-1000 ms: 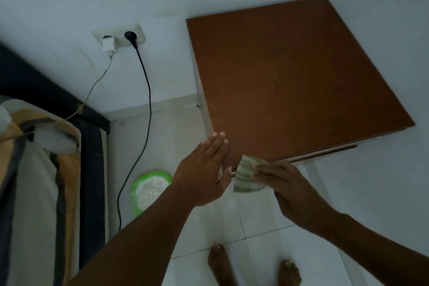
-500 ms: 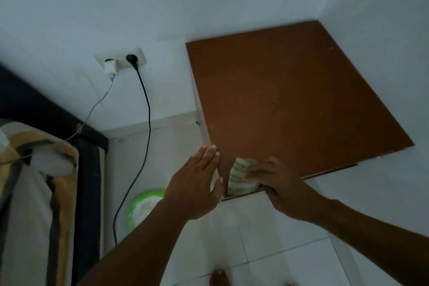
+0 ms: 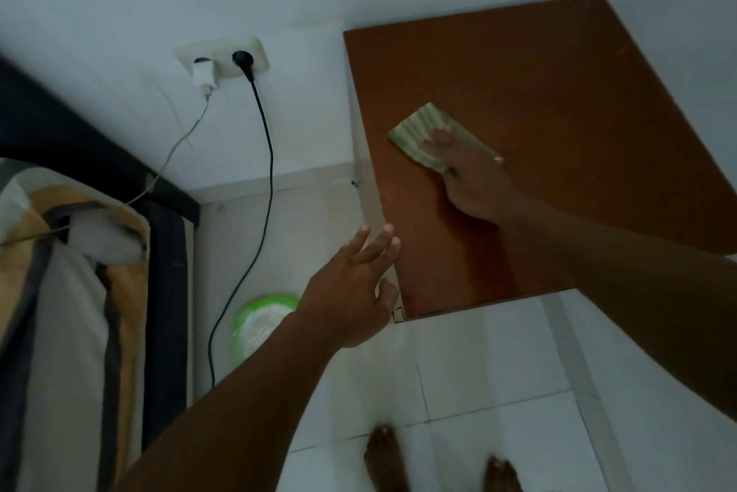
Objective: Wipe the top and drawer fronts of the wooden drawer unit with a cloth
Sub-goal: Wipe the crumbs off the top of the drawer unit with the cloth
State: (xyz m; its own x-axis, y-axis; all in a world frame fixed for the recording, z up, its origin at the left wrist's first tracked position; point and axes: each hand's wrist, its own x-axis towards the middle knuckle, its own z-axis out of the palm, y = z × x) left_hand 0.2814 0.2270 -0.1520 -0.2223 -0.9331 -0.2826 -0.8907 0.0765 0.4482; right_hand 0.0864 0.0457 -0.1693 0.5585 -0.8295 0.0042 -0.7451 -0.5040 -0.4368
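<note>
Since the earlier frame my right hand has carried the cloth off the near left corner of the drawer unit and further in. It now lies flat on the left half of the top, about midway between front and back. My fingers lie straight and close together on it, pressing it down rather than pinching it. The cloth sticks out past my fingertips toward the far left, and its long axis runs slantwise from far-left to near-right, roughly in line with my hand. Bare wood stretches away to the right and the back, so I judge the next stroke goes that way.

My left hand holds nothing, its fingers straight and a little spread. It is beside the unit's near left edge, well apart from the cloth. I cannot tell whether it touches the wood.

The drawer fronts are hidden below the front edge. My right forearm covers the near right part of the top, and my palm hides the cloth's near end. The dim light shows no dust.
</note>
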